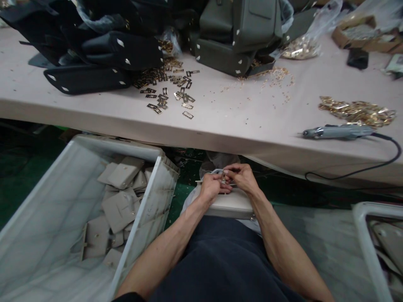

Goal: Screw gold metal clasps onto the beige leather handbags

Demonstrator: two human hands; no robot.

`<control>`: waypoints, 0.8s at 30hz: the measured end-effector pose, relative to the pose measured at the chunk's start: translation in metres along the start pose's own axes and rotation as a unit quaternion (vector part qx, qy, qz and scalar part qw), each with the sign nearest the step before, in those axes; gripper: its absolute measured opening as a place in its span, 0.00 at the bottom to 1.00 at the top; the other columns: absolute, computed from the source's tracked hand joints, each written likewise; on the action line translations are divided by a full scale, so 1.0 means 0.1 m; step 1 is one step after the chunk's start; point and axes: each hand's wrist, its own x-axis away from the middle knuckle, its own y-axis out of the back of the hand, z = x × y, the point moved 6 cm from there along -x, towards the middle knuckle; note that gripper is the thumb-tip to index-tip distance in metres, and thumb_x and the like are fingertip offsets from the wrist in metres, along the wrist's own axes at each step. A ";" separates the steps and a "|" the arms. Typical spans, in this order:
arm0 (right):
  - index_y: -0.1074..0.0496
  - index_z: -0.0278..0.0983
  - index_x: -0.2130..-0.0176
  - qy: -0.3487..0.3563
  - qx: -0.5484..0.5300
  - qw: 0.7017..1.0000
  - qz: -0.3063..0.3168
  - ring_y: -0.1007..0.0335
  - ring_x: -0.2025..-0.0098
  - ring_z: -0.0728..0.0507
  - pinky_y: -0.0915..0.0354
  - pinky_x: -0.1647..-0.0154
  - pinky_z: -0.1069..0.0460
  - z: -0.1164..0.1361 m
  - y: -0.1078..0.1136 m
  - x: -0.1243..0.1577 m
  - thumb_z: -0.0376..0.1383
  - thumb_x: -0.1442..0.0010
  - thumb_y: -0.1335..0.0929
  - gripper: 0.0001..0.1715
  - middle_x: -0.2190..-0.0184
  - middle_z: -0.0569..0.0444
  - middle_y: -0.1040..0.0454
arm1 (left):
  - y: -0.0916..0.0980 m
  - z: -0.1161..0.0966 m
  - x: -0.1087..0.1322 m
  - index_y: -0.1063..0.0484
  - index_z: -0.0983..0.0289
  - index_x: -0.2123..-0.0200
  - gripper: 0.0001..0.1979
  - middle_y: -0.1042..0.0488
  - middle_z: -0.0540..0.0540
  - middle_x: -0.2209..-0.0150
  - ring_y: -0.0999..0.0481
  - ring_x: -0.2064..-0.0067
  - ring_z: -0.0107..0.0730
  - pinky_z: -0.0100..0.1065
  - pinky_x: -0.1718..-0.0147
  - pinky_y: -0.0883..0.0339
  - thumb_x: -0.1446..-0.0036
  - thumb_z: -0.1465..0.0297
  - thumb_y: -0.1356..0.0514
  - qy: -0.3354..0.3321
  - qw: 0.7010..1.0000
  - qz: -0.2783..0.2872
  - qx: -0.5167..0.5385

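A beige leather bag piece (231,205) rests on my lap, below the table edge. My left hand (211,188) is closed, pinching a small metal fitting (223,178) at the top of the piece. My right hand (241,177) meets it from the right, its fingers also pinched on the same fitting. Both hands touch each other over the bag piece. What the fitting attaches to is hidden by my fingers.
A pale table (220,117) carries scattered metal buckles (166,90), gold hardware (357,111), an electric screwdriver (336,132) with cord, black bags (103,58) and olive bags (239,37). A white bin (147,209) with several beige pieces stands left; another bin (368,239) right.
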 end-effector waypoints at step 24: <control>0.17 0.35 0.65 0.089 0.054 0.994 0.016 0.27 0.70 0.44 0.29 0.69 0.50 -0.06 0.14 -0.04 0.42 0.44 0.25 0.13 0.68 0.49 0.24 | -0.05 0.05 -0.02 0.21 0.74 0.67 0.08 0.20 0.63 0.70 0.18 0.75 0.37 0.35 0.74 0.21 0.50 0.81 0.40 0.005 0.999 -0.019 0.046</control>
